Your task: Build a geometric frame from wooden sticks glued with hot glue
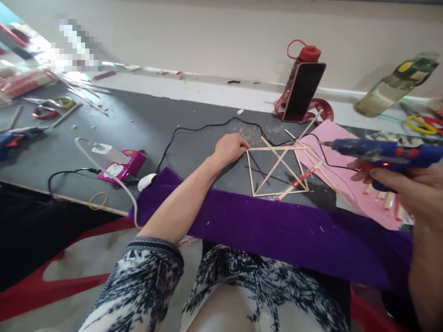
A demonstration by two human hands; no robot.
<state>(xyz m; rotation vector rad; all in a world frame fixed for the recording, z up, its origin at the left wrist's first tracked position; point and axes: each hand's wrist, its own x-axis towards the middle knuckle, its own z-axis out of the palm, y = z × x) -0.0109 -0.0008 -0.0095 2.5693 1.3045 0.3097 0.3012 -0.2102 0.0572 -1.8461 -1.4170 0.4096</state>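
Note:
My right hand (398, 184) is wrapped round a blue hot glue gun (391, 152), whose small red light glows. Its nozzle points left, raised over a sheet of pink paper (330, 133). On the grey table, my left hand (231, 146) pinches the upper left corner of a frame of thin wooden sticks (251, 175). Two sticks cross inside this frame, with their ends jutting past its far side. A stick with red wrapping (301, 180) lies across the frame's lower right corner.
A purple cloth (270, 221) covers the front edge. A magenta power socket (121, 168) with cords sits left. Behind stand a phone (304, 92) against a red-capped bottle (309, 53) and a tilted clear bottle (391, 87). Scissors (44, 110) and another glue gun (17, 138) lie far left.

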